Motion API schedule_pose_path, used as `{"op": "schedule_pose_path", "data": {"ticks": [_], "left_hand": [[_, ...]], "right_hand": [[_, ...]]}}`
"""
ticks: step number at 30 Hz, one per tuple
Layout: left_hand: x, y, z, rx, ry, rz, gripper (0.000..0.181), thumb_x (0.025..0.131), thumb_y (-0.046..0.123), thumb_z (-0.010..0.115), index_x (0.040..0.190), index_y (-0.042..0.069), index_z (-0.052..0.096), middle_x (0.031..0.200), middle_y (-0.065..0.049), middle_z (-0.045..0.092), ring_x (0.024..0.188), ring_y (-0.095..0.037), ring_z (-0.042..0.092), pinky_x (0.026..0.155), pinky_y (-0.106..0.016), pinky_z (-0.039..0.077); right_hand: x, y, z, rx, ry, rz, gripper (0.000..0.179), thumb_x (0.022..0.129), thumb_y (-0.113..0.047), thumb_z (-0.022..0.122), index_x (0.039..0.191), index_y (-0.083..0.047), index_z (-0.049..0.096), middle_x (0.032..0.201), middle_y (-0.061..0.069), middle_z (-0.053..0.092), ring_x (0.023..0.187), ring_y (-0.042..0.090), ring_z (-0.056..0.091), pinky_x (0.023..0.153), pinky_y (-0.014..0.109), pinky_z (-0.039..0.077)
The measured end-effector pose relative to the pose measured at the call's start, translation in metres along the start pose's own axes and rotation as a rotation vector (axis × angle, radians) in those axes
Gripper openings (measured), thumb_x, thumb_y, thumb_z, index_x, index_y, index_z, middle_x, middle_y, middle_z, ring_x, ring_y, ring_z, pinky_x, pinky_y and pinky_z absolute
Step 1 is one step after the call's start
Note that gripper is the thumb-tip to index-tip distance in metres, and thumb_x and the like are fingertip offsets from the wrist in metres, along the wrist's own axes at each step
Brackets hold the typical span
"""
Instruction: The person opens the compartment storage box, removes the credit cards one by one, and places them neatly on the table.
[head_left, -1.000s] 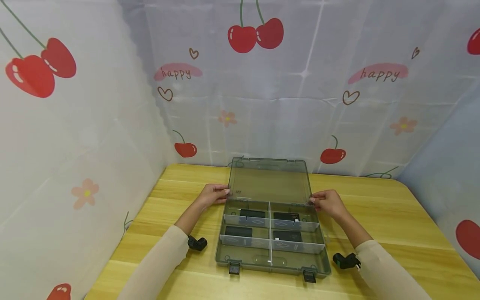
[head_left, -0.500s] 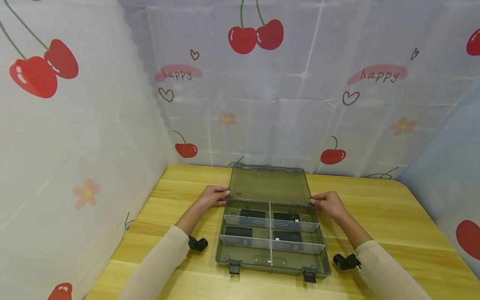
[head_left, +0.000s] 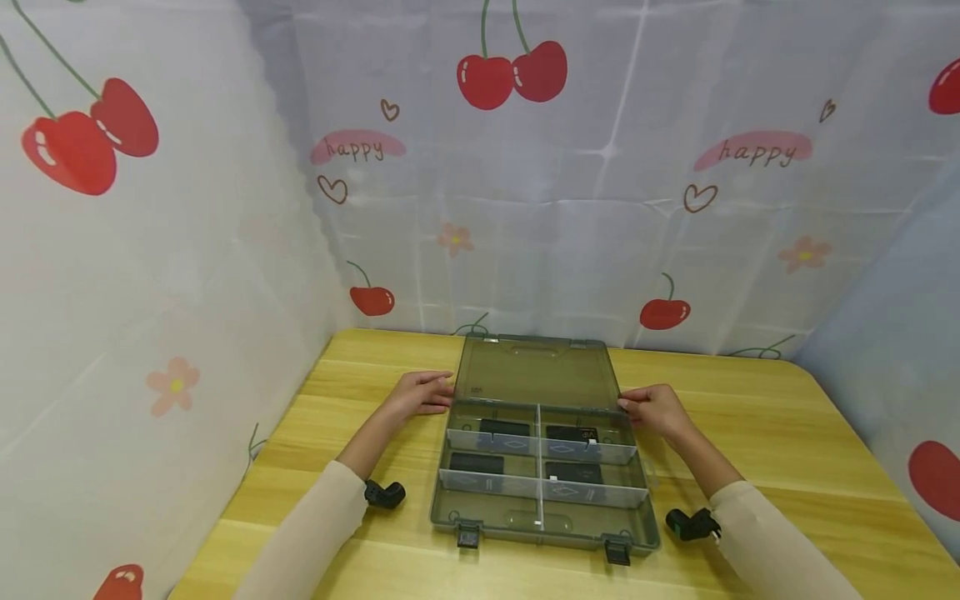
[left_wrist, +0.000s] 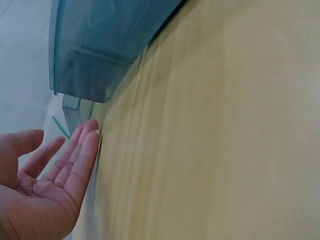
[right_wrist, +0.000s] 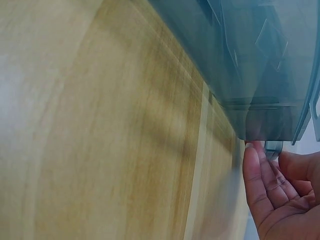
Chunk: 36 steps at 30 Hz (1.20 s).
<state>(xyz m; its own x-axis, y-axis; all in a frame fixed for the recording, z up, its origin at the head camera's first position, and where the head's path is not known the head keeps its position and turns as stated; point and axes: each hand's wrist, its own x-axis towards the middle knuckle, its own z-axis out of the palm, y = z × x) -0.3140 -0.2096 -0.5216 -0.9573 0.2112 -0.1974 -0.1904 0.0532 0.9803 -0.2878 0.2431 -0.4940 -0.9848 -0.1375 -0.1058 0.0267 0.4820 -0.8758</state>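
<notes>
A grey see-through plastic storage box (head_left: 543, 537) lies on the table with its hinged lid (head_left: 536, 367) folded back, away from me. Clear dividers part it into several compartments. Dark flat cards, such as one marked VIP (head_left: 572, 434), lie in the middle and back ones. My left hand (head_left: 416, 393) is beside the lid's left edge, fingers extended; in the left wrist view the thumb stands apart from them and nothing is held. At the lid's right edge, near the hinge, my right hand (head_left: 654, 408) pinches the rim between thumb and fingers.
Two black latches, left (head_left: 468, 535) and right (head_left: 618, 551), hang at the box's front edge. The wooden table (head_left: 750, 417) meets a cherry-patterned curtain (head_left: 525, 208) at the back. Black camera mounts, left (head_left: 386, 494) and right (head_left: 692, 524), sit on both wrists.
The lid has tipped farther back and down. My left hand has let go of its left edge and shifted slightly left; my right hand keeps its place.
</notes>
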Motion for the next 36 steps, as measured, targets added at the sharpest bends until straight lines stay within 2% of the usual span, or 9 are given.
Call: {"op": "schedule_pose_path", "data": {"ticks": [4, 9, 13, 17, 25, 33, 36], "left_hand": [[-0.016, -0.001, -0.004, -0.02, -0.011, 0.004, 0.048, 0.107, 0.014, 0.052, 0.154, 0.005, 0.044, 0.133, -0.025, 0.063, 0.113, -0.031, 0.069, 0.09, -0.038, 0.06], [-0.042, -0.003, -0.002, -0.096, -0.061, 0.012, 0.055, 0.11, 0.015, 0.045, 0.161, 0.007, 0.026, 0.15, -0.028, 0.046, 0.136, -0.039, 0.049, 0.105, -0.045, 0.05], [-0.061, -0.006, 0.006, -0.101, -0.052, 0.032, 0.056, 0.111, 0.019, 0.042, 0.162, 0.006, 0.022, 0.157, -0.028, 0.035, 0.143, -0.04, 0.039, 0.111, -0.047, 0.044], [-0.073, -0.011, 0.017, -0.091, -0.045, 0.063, 0.055, 0.112, 0.019, 0.039, 0.162, 0.003, 0.02, 0.16, -0.03, 0.027, 0.146, -0.041, 0.033, 0.113, -0.047, 0.041], [-0.086, -0.019, 0.037, -0.117, -0.016, 0.117, 0.055, 0.112, 0.019, 0.037, 0.16, -0.001, 0.021, 0.16, -0.031, 0.024, 0.146, -0.043, 0.03, 0.116, -0.047, 0.035], [-0.091, -0.032, 0.041, -0.108, -0.046, 0.153, 0.053, 0.112, 0.019, 0.038, 0.161, 0.003, 0.023, 0.166, -0.015, 0.023, 0.152, -0.031, 0.022, 0.121, -0.045, 0.025], [-0.092, -0.037, 0.041, -0.101, -0.062, 0.169, 0.054, 0.111, 0.019, 0.042, 0.161, 0.004, 0.025, 0.167, -0.012, 0.021, 0.153, -0.029, 0.019, 0.122, -0.043, 0.022]], "right_hand": [[0.0, -0.002, 0.0, -0.02, -0.001, 0.004, 0.037, 0.103, -0.006, 0.058, 0.129, 0.021, 0.057, 0.122, 0.036, 0.064, 0.092, 0.025, 0.069, 0.075, 0.039, 0.063], [-0.002, -0.004, 0.0, -0.017, -0.005, 0.014, 0.037, 0.104, -0.007, 0.058, 0.129, 0.021, 0.057, 0.12, 0.035, 0.064, 0.094, 0.028, 0.07, 0.077, 0.041, 0.063], [-0.003, -0.006, 0.001, -0.015, -0.004, 0.016, 0.036, 0.103, -0.007, 0.058, 0.128, 0.02, 0.058, 0.119, 0.033, 0.066, 0.091, 0.025, 0.07, 0.075, 0.04, 0.063], [-0.003, -0.006, 0.0, -0.017, -0.008, 0.005, 0.037, 0.103, -0.007, 0.059, 0.127, 0.021, 0.058, 0.114, 0.032, 0.067, 0.085, 0.022, 0.068, 0.072, 0.037, 0.063], [-0.003, -0.003, -0.003, -0.034, -0.003, 0.012, 0.036, 0.102, -0.008, 0.061, 0.125, 0.019, 0.061, 0.113, 0.03, 0.069, 0.083, 0.021, 0.07, 0.073, 0.038, 0.063], [-0.007, -0.007, -0.006, -0.037, -0.026, 0.011, 0.037, 0.101, -0.008, 0.062, 0.127, 0.019, 0.06, 0.115, 0.032, 0.069, 0.086, 0.026, 0.072, 0.074, 0.041, 0.063], [-0.01, -0.012, -0.006, -0.036, -0.032, 0.009, 0.038, 0.101, -0.007, 0.063, 0.127, 0.02, 0.059, 0.114, 0.032, 0.069, 0.087, 0.029, 0.073, 0.074, 0.042, 0.064]]}}
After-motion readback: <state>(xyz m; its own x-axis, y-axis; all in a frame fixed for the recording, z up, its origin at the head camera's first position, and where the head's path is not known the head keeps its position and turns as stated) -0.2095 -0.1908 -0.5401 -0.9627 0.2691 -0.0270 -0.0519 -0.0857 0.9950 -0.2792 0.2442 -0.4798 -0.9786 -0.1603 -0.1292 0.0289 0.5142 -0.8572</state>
